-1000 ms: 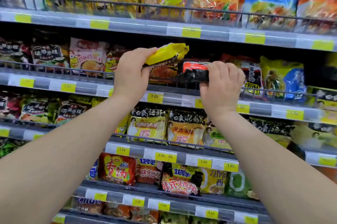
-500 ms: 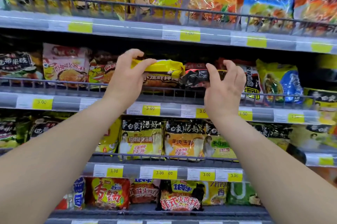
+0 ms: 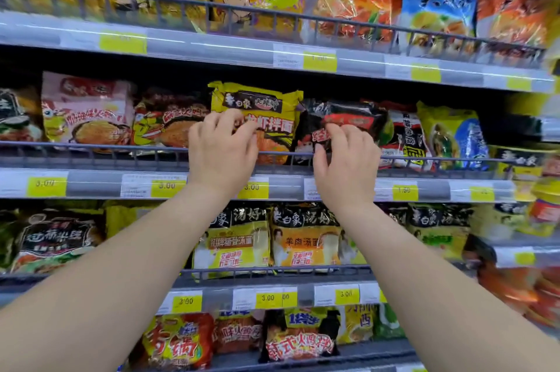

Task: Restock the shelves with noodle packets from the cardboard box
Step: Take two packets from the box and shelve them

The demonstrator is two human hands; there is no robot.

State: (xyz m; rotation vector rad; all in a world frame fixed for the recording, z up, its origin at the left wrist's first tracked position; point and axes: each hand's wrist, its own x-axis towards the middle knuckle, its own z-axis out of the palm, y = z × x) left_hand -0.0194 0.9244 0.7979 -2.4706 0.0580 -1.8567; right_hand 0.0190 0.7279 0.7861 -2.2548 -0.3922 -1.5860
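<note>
**Grip and seating of two packets, middle shelf**

Head view. The left hand (image 3: pixel 222 156), at the centre of the frame, lays bent fingertips (image 3: pixel 212 118) on the face of the yellow packet (image 3: pixel 257 98). The thumb is hidden, so it cannot be told whether this is a pinch or only a press. The right hand (image 3: pixel 347 162), just right of centre, pinches the lower face of the black packet (image 3: pixel 354 112) between thumb and curled fingers.

Both packets stand upright, side by side with edges touching, on the middle shelf (image 3: pixel 91 186), behind the wire rail (image 3: pixel 91 148). The cardboard box is not in view.

Judged step: final seating and release of both packets.

1. Press each packet back until its lower edge sits behind the rail, not on top of it.
2. Keep the printed faces forward and level with the orange packet (image 3: pixel 169 123) to the left and the dark packet (image 3: pixel 406 135) to the right.
3. Ease the pinch on the black packet slowly. The film is slick and crinkled, and a packet let go while leaning is likely to tip forward over the rail.
4. Draw the fingers out straight toward the body, so that they do not drag a packet along.

Risk: the slot looks tight, and a sideways shove may crush the neighbouring packets.
</note>
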